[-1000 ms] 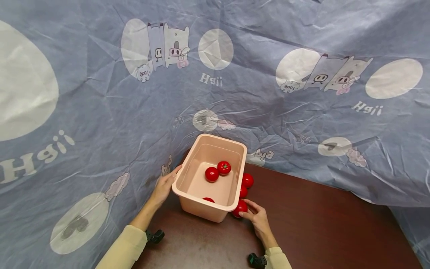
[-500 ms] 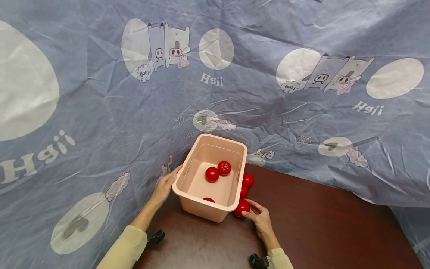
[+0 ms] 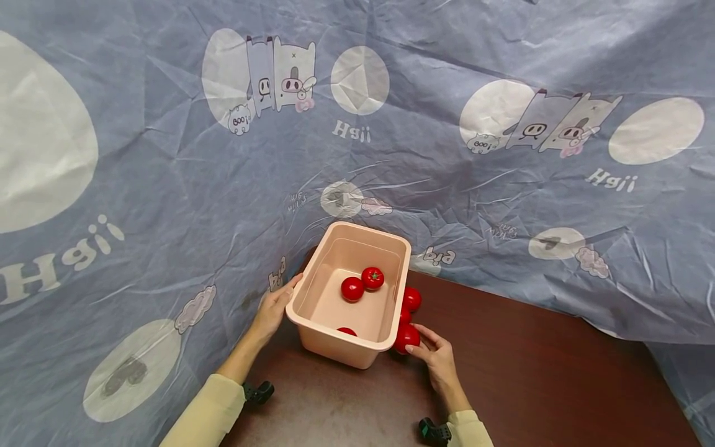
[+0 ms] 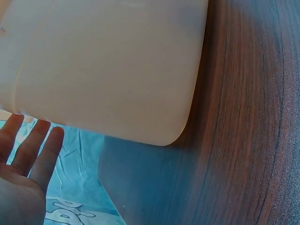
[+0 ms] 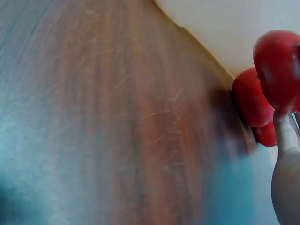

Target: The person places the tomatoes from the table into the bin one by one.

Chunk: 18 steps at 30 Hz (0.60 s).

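Pinched between the thumb and fingers of my right hand (image 3: 440,360) is a red tomato (image 3: 408,339); whether it rests on the table (image 3: 530,372) or is lifted, I cannot tell. My left hand (image 3: 272,310) lies against the left side of the tan plastic bin (image 3: 335,352), its fingers straight and a little spread, touching near the rim.

The red tomato sits just outside the bin's near right corner, to the right of my left hand with the bin between them. Just beyond it, two loose tomatoes (image 3: 412,299) lie along the bin's right wall, partly hidden by the rim. That wall stands between the tomato I hold and the inside of the bin.

Inside the bin, a tomato with a green stem (image 3: 373,279) lies next to a smooth tomato (image 3: 352,289); a third tomato (image 3: 346,331) is mostly hidden behind the near wall. The bin stands toward the table's far left corner. A blue printed sheet (image 3: 424,143) hangs along the table's left and far edges. I wear a black wrist device on my left arm (image 3: 259,393) and another on my right.
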### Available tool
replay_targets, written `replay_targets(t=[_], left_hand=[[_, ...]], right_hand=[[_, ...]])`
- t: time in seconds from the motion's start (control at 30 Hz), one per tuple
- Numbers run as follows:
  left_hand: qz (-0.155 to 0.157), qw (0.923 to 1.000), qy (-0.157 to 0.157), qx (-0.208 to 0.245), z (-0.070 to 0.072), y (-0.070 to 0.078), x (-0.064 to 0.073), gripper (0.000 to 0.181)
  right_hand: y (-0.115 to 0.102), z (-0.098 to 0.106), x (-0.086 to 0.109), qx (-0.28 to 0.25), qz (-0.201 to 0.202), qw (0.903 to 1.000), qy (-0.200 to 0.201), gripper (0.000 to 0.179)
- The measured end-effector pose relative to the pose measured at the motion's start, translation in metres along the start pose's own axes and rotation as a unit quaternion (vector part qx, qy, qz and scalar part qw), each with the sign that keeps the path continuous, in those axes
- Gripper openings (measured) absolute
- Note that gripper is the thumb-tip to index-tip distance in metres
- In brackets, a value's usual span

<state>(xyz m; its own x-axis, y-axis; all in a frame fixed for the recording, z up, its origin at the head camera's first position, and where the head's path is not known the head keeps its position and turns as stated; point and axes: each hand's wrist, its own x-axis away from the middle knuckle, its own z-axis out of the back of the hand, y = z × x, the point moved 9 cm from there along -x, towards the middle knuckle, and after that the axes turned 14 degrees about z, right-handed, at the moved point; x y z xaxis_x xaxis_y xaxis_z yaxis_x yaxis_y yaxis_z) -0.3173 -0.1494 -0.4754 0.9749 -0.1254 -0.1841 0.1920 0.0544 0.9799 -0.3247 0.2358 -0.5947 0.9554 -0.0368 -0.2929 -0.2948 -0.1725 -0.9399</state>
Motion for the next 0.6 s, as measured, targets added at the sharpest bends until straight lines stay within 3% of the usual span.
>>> replay_targets(t=[0.6], left_hand=[[0.009,0.9998,0.007,-0.014,0.001,0.001,0.0,0.041]], right_hand=[[-0.046,-0.012,-0.029,-0.005,0.038,0.9991,-0.016,0.061]])
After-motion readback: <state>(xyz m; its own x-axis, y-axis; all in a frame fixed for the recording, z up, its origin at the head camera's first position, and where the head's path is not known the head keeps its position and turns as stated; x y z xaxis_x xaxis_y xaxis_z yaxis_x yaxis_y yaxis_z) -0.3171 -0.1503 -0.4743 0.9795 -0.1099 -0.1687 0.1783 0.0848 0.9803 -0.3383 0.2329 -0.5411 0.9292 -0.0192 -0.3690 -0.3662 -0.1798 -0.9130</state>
